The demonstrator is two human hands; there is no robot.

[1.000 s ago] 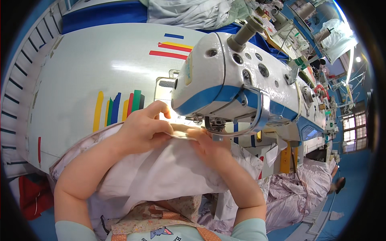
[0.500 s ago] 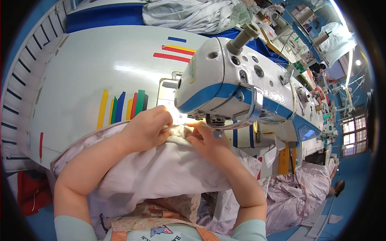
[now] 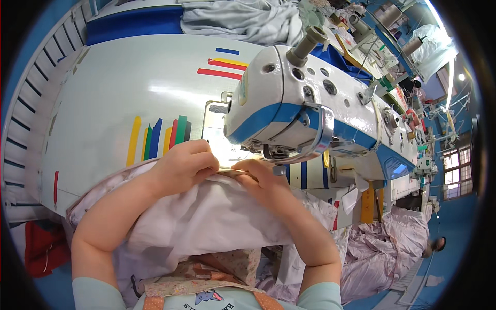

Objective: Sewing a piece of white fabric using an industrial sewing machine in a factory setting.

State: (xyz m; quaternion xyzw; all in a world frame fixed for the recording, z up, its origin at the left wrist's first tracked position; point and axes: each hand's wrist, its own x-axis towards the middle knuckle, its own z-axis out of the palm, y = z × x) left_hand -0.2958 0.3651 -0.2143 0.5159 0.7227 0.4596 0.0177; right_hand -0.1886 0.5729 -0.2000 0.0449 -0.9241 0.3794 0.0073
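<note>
A large pale pinkish-white cloth (image 3: 206,222) drapes over the front edge of the sewing table (image 3: 103,103) and down over my lap. My left hand (image 3: 187,163) is closed on the cloth's edge. Just to its right, my right hand (image 3: 261,178) pinches the same edge between thumb and fingers. Both hands are in front of the needle area of a white and blue sewing machine (image 3: 279,98), whose lamp lights the metal plate (image 3: 213,124) beyond my fingers. The fold between the hands is partly hidden by the fingers.
Coloured tape strips (image 3: 155,138) are stuck on the tabletop. Grey-white fabric (image 3: 243,23) is heaped beyond the far edge. To the right lie crumpled pinkish cloth (image 3: 382,248) and thread cones (image 3: 390,15). A white slatted rail (image 3: 31,113) stands at left, above red cloth (image 3: 44,248).
Both hands have drawn slightly back toward me with the cloth edge, away from the needle area. More of the lit plate shows now.
</note>
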